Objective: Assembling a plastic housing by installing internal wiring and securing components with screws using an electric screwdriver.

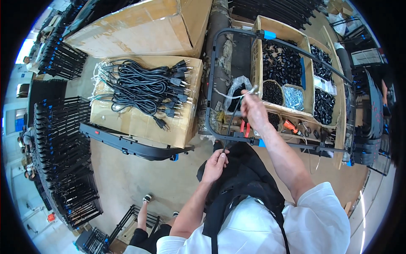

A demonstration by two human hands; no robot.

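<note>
Cord (231,124) in the grip of 2 hands (215,166) (255,111), any writing too small to read

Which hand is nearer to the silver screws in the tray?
Right. The right hand is just left of the silver screws, not touching them; the left hand is farther away, toward the picture's lower left.

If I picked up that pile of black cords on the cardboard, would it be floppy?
Probably floppy: the black cords lie in bent loops. They might snag each other, being heaped together. The chunky plugs may make their ends droop.
</note>
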